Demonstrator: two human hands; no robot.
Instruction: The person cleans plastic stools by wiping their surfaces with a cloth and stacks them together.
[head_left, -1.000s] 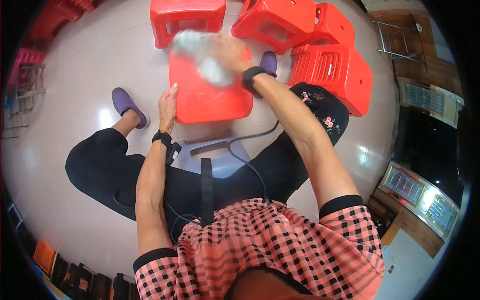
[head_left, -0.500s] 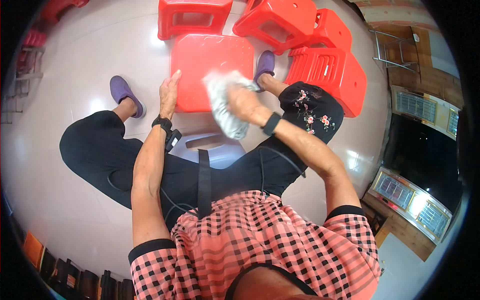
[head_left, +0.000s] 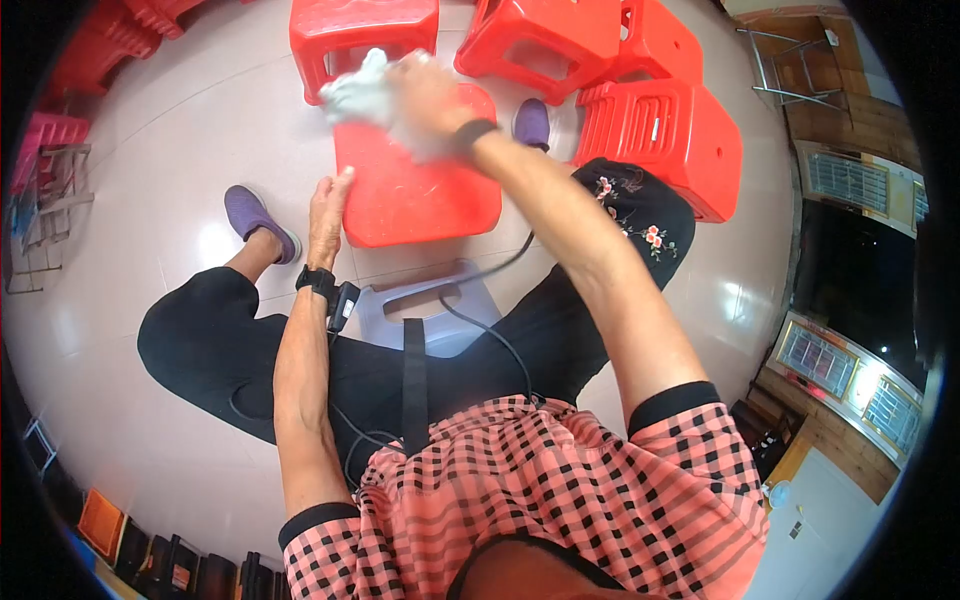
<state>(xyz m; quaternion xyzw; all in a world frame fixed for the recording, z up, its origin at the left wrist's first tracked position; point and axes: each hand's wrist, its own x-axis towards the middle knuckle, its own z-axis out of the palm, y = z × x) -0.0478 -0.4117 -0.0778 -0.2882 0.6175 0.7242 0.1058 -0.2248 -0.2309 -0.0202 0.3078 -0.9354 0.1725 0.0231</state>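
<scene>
A red plastic stool stands between my feet, its square seat facing up. My left hand holds the stool's left edge, thumb on top and the other fingers mostly hidden. Over the far part of the seat, my right hand is blurred by motion and grips a pale grey-white cloth. Part of the cloth reaches past the seat's far left corner, close to another red stool.
More red stools stand ahead to the right, with a red stool stack beside my right leg. A grey-blue stool is beneath me. A metal rack stands far left, dark cases lower left.
Since half a second ago, my right hand and the cloth have moved from the seat's near right corner to its far left. My left hand remains at the left edge.
</scene>
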